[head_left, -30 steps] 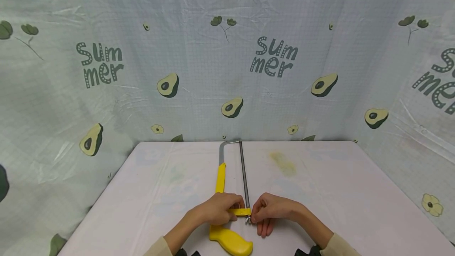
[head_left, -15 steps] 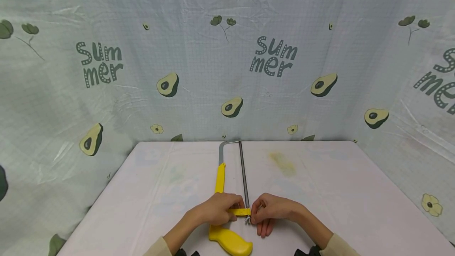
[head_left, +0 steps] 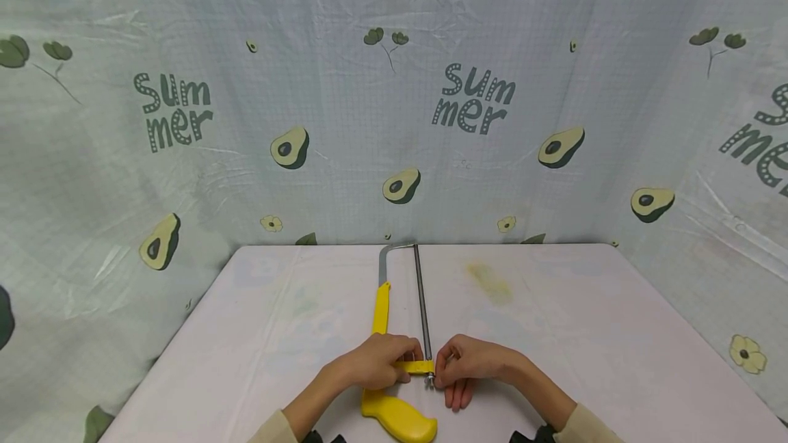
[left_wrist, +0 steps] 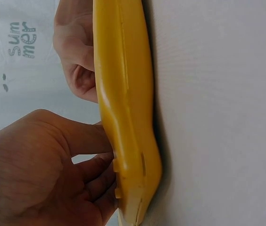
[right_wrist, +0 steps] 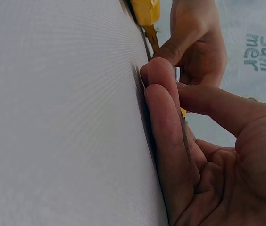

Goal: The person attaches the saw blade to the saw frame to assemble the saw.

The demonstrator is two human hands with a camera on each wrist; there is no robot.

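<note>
A hacksaw (head_left: 381, 310) with a yellow grip (head_left: 403, 418) and a grey bent front lies flat on the table. Its dark blade side (head_left: 423, 306) runs along the right, down to a yellow end piece (head_left: 421, 366). My left hand (head_left: 377, 361) holds the frame around that end piece, thumb below. At the near end sits a small metal wing nut (head_left: 429, 382). My right hand (head_left: 474, 359) has thumb and forefinger at the nut, pinching its right side. In the right wrist view the right hand's lower fingers (right_wrist: 168, 127) lie along the tabletop and partly hide the nut.
The table (head_left: 585, 333) has a pale cloth with a faint yellow-green stain (head_left: 490, 284). Behind and at both sides hangs a printed curtain (head_left: 345, 94) with avocados and lettering.
The wing nut's wings look slightly turned between the frames. Both hands and the hacksaw stay almost in place.
</note>
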